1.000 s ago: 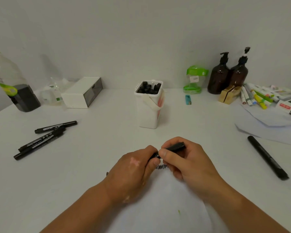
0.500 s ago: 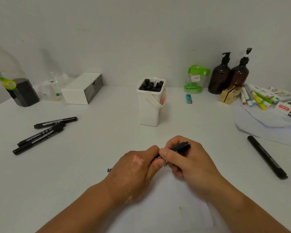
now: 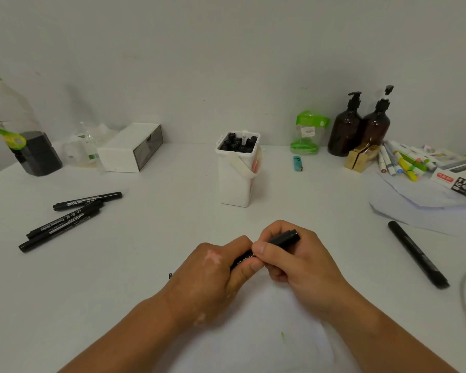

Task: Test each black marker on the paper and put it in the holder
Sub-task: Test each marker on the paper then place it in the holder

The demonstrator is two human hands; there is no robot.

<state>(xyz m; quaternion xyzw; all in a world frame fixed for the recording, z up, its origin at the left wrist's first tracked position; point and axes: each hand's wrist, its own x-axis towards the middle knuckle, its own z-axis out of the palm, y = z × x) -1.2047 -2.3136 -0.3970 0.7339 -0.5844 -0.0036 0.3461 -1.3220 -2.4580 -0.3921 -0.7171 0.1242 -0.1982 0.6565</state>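
Note:
Both hands meet over the white paper (image 3: 256, 335) at the table's front. My left hand (image 3: 213, 275) and my right hand (image 3: 293, 262) both grip one black marker (image 3: 283, 239), whose far end sticks out above my right fingers. The marker's tip is hidden by my left hand. Behind them stands the white holder (image 3: 236, 184), filled with several black markers. Three black markers (image 3: 65, 220) lie at the left, and a thicker black marker (image 3: 417, 254) lies at the right.
Along the back wall stand a plastic bottle (image 3: 16, 127), a white box (image 3: 131, 148), a green container (image 3: 308, 133) and two brown pump bottles (image 3: 361, 127). A blue lighter (image 3: 297, 163) lies near them. Coloured markers (image 3: 404, 164), boxes and paper sheets crowd the right.
My hands shifted slightly away from me and the marker's end rose a little. The scribble seen beside my left thumb a second ago is now covered. Camera view tilted slightly.

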